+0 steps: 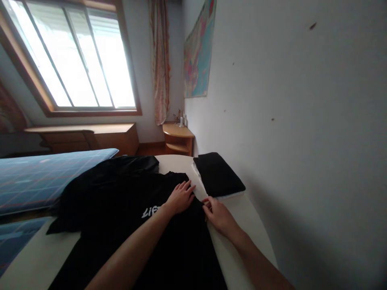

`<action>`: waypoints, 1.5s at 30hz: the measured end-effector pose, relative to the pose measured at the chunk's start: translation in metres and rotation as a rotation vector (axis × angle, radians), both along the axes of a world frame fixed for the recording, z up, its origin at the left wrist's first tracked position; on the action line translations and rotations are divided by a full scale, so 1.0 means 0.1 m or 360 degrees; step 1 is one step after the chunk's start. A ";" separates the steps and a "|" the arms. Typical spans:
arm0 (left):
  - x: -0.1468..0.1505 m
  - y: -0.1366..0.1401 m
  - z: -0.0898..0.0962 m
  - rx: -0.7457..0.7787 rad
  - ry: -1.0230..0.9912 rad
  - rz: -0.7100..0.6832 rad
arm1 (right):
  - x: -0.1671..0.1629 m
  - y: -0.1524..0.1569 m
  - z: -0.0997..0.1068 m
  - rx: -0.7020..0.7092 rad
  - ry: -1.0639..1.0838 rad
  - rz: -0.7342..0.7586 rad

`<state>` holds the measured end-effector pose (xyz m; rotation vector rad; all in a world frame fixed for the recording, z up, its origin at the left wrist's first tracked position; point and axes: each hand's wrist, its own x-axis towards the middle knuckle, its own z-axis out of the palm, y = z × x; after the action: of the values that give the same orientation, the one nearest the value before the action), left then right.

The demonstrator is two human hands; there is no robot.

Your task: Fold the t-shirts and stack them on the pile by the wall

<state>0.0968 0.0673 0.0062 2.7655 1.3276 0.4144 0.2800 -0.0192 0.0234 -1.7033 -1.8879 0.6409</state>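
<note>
A black T-shirt [178, 249] with white lettering lies spread on a pale round-edged table [256, 241]. My left hand [181, 197] rests flat on the shirt near its upper right part, fingers stretched out and slightly apart. At the shirt's right edge, my right hand [217, 215] pinches the black cloth between thumb and fingers. Just beyond the right hand sits a neatly folded black garment [220, 175], with white cloth showing under its edges. A crumpled heap of black clothing [99, 181] lies to the left and partly overlaps the shirt area; where one ends is hard to see.
A blue plaid mattress [36, 177] adjoins the table on the left. The white wall [302, 161] runs close along the right side. Behind stand a wooden desk [117, 137] under the window [78, 56] and a corner shelf [178, 131] with small items.
</note>
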 end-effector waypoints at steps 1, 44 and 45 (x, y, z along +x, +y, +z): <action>0.02 -0.03 0.02 0.0025 -0.0022 0.0032 | 0.00 -0.01 -0.02 -0.0003 0.0046 0.0011; -0.13 -0.73 -0.04 -0.0081 -0.0153 -0.0094 | -0.05 -0.63 -0.16 0.0070 0.0194 -0.0248; -0.13 -0.74 -0.02 -0.0041 -0.0174 -0.0147 | -0.05 -0.67 -0.14 0.0089 0.0061 -0.0277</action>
<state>0.0839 -0.0068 0.0042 2.7265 1.1683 0.5301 0.2749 -0.0866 0.0090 -1.7820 -1.6930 0.5435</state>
